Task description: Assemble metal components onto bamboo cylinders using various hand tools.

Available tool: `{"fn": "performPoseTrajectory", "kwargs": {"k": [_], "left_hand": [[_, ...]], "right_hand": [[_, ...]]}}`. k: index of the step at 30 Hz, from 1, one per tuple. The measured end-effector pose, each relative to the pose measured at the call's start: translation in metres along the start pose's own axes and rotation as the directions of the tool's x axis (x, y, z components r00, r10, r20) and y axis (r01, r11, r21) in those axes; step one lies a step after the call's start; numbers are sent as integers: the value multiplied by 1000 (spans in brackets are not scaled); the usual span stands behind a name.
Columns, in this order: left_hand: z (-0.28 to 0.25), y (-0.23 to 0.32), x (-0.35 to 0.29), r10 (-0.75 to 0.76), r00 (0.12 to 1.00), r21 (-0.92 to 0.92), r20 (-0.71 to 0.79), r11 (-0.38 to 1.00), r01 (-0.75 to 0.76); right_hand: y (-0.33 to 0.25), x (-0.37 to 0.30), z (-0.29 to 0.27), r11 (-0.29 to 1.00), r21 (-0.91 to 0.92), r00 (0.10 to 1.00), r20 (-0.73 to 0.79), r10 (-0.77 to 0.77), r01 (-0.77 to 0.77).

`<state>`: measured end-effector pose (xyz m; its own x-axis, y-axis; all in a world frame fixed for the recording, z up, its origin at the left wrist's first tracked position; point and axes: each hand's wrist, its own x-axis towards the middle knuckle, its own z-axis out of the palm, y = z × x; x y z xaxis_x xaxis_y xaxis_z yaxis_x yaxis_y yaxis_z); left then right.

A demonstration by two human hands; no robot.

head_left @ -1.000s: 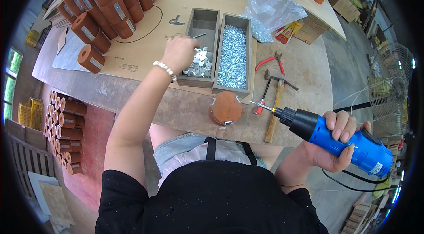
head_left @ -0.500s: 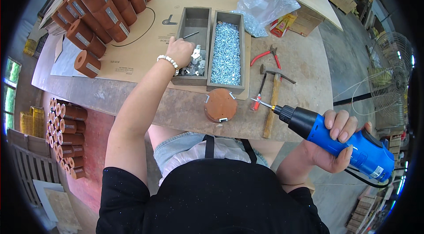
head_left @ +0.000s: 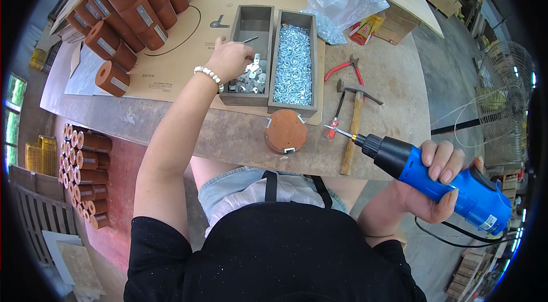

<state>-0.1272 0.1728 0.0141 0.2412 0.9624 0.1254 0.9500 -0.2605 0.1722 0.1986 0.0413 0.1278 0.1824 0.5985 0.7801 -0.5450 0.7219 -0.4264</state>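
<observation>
My right hand [head_left: 436, 179] is wrapped around a blue and black electric screwdriver [head_left: 425, 173], held off the table's right side with its thin bit pointing left. My left hand [head_left: 230, 61], with a beaded bracelet, is at the left grey tray [head_left: 251, 15], over small pale metal clips [head_left: 250, 82]. Its fingers are bent together at the clips; whatever is between the fingertips is too small or hidden to make out. Close to me on the table stands a round reddish-brown wooden piece [head_left: 286, 132] with small metal clips at its rim. Beside the left tray, another grey tray [head_left: 313, 62] holds silvery screws [head_left: 292, 62].
Right of the trays lie red-handled pliers [head_left: 358, 71], a hammer [head_left: 353, 131] and a red-handled screwdriver [head_left: 337, 119]. Stacked brown cylinders [head_left: 123, 17] stand at the left. A clear plastic bag [head_left: 342, 0] sits behind. A fan [head_left: 502, 91] stands to the right.
My left hand has shifted slightly up in the picture over the clip tray, uncovering more of the clips. The electric screwdriver stays almost in place; more of its black cable shows.
</observation>
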Motion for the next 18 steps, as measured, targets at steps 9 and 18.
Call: {"fn": "performPoseTrajectory", "kwargs": {"k": [9,18], "left_hand": [[-30,88,-92,242,881,-317,-405,867,-384],[4,117,-133,231,872,-317,-431,866,-386]], "right_hand": [[0,-1,-4,999,-37,999,-29,-19,17],[6,-6,2,998,-44,998,-43,50,-51]]}}
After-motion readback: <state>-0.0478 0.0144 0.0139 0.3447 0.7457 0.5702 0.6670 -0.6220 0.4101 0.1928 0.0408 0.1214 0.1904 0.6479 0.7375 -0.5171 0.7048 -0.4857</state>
